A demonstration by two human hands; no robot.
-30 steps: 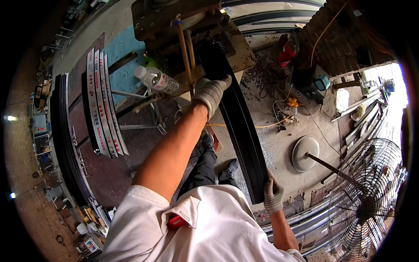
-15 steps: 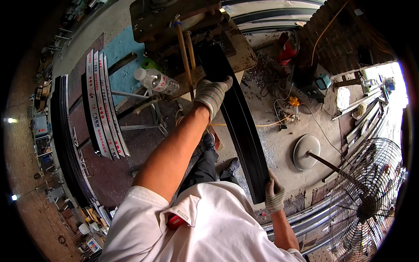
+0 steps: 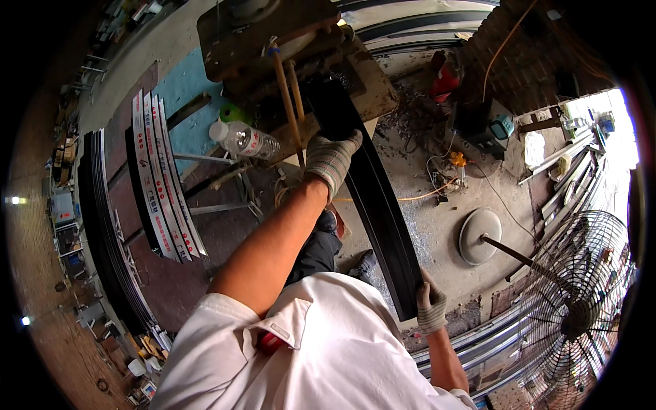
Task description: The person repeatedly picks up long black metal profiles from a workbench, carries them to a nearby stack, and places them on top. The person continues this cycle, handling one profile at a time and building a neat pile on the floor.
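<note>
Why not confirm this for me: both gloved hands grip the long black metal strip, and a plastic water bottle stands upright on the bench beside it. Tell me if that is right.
Not quite. In the head view the plastic water bottle lies on its side, not upright, on the bench. The rest holds: the left hand and the right hand, both gloved, grip the long black metal strip.

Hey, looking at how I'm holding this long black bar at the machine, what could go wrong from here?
The left hand rests on the black bar right beside the machine, so fingers could get pinched there. The right hand grips only the bar's near end, so it might twist or slip. A yellow cable and metal shavings on the floor near your feet could trip you.
</note>
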